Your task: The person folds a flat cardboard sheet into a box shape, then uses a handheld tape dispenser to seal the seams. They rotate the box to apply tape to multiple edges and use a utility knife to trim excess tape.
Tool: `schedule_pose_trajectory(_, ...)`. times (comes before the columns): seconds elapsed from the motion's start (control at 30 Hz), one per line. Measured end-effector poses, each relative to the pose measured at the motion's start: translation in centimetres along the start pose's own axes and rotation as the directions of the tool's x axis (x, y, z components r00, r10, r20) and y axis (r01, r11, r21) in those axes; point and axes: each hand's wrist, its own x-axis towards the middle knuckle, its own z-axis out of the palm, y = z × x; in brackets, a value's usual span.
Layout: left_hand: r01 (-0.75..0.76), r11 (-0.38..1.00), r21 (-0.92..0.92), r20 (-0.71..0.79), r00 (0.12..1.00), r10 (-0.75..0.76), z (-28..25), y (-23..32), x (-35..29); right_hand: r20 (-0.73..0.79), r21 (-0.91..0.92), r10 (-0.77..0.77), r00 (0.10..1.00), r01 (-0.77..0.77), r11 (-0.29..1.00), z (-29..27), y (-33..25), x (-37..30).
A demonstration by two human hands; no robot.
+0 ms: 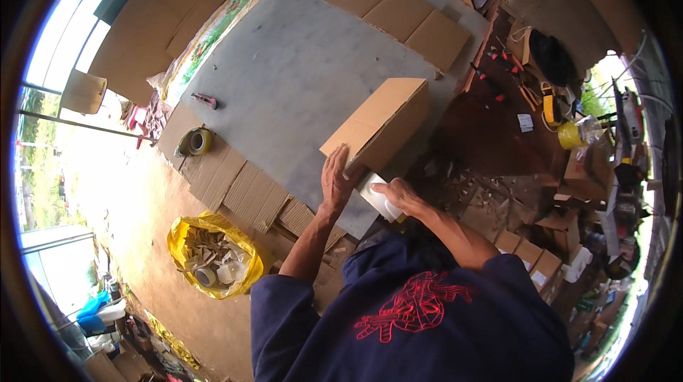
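Close by me, the person in the navy short-sleeved shirt (pixel 441 318) has the right hand (pixel 400 195) closed around a pale, flat-faced object (pixel 377 204) just beside the cardboard box (pixel 373 117); I can't tell exactly what it is. The left hand (pixel 335 180) lies with fingers outstretched against the box's near end. That box sits at the near right of the grey tabletop (pixel 284 62). A yellow plastic bag (pixel 255 257) of scraps stands to the left. Farther on are a tape roll (pixel 206 143), a utility knife (pixel 205 101) and, farthest, flattened cardboard (pixel 398 17).
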Motion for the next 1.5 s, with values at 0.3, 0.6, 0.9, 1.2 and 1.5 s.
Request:
schedule_pose_trajectory(0.3, 0.014, 1.0, -0.011, -0.009, 1.0, -0.014, 0.2, 0.0, -0.4, -0.005, -0.168, -0.117, 0.993, 0.114, 0.979, -0.1, -1.1, 0.9)
schedule_pose_trajectory(0.6, 0.036, 0.999, 0.008, 0.045, 0.998, -0.036, -0.2, 0.4, -0.2, -0.011, 0.061, -0.109, 0.994, 0.109, 0.992, 0.8, 1.9, 0.9)
schedule_pose_trajectory(0.9, 0.059, 0.998, -0.011, -0.005, 0.998, -0.059, 0.2, 0.6, -0.7, 0.121, 0.217, -0.111, 0.986, 0.083, 0.973, 0.0, 2.4, 0.4)
schedule_pose_trajectory(1.2, 0.111, 0.994, -0.007, 0.007, 0.994, -0.111, 0.6, 0.7, -0.9, 0.19, 0.028, -0.054, 0.98, 0.05, 0.998, -0.7, -0.4, 2.8)
schedule_pose_trajectory(1.5, 0.168, 0.986, 0.02, 0.051, 0.984, -0.169, 0.2, 1.0, -0.6, 0.303, -0.42, -0.134, 0.944, 0.258, 0.87, 0.0, -1.4, 1.1)
